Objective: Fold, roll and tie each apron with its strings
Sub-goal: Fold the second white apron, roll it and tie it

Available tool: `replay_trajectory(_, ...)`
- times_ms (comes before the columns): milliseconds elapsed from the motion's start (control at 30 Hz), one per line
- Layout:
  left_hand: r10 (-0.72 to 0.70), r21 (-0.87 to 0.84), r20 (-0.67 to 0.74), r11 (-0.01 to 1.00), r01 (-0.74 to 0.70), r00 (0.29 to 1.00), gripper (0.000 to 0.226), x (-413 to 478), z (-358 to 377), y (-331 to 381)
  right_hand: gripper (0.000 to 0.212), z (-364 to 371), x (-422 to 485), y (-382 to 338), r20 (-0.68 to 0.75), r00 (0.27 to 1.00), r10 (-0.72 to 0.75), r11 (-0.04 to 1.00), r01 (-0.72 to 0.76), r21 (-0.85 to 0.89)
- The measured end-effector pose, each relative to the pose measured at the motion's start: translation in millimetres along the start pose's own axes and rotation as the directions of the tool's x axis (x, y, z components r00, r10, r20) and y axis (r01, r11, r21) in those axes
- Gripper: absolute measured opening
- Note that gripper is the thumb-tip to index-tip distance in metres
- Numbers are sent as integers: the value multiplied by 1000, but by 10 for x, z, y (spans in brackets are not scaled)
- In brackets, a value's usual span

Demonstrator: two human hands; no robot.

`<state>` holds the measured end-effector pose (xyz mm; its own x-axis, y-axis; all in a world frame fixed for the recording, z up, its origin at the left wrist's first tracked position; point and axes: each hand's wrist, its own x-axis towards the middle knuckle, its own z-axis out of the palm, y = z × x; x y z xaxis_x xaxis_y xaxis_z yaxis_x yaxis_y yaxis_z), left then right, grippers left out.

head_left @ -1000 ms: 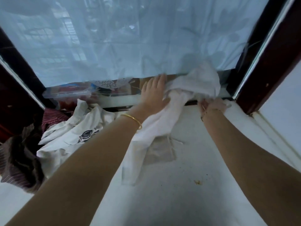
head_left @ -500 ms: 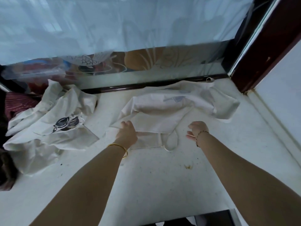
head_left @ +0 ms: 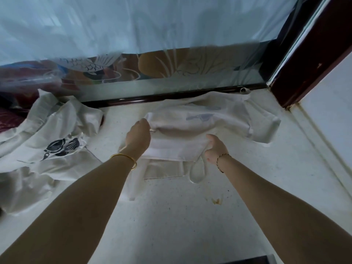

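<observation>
A white apron [head_left: 202,124] lies crumpled on the pale speckled surface [head_left: 171,216], close under the window. My left hand [head_left: 138,137] grips a fold at its left side, fingers curled into the cloth. My right hand [head_left: 216,149] grips the lower right edge of the same folded layer, thumb on top. A looped apron string [head_left: 198,172] hangs out below the fold, next to my right wrist. A faint blue print shows on the apron's upper part.
A second white apron with a dark print [head_left: 55,147] lies heaped at the left, with dark red striped cloth [head_left: 7,121] behind it. A dark window frame [head_left: 144,99] runs along the back. A dark red post [head_left: 312,54] and white wall stand at the right.
The apron came down from the window onto the surface. Both hands moved from the sill to the cloth and now grip its folded layer; half a second ago the right hand hovered free.
</observation>
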<state>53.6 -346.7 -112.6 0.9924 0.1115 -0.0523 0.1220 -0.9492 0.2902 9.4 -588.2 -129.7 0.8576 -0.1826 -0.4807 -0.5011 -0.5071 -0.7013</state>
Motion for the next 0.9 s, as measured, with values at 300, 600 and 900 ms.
replay_trajectory(300, -103, 384, 379, 922, -55, 920, 63, -200, 142, -188, 72, -66, -43, -121, 5, 1000, -23, 997, 23, -76)
replay_trajectory(600, -60, 465, 217, 884, -49, 974, 42, -212, 252, -255, 69, -93, -92, -43, 6, 1000, 18, 998, -18, -64)
replay_trajectory(900, -40, 388, 234, 920, -55, 971, 36, -254, 234, -228, 68, -118, -113, -23, 9, 1000, 30, 998, -30, -48)
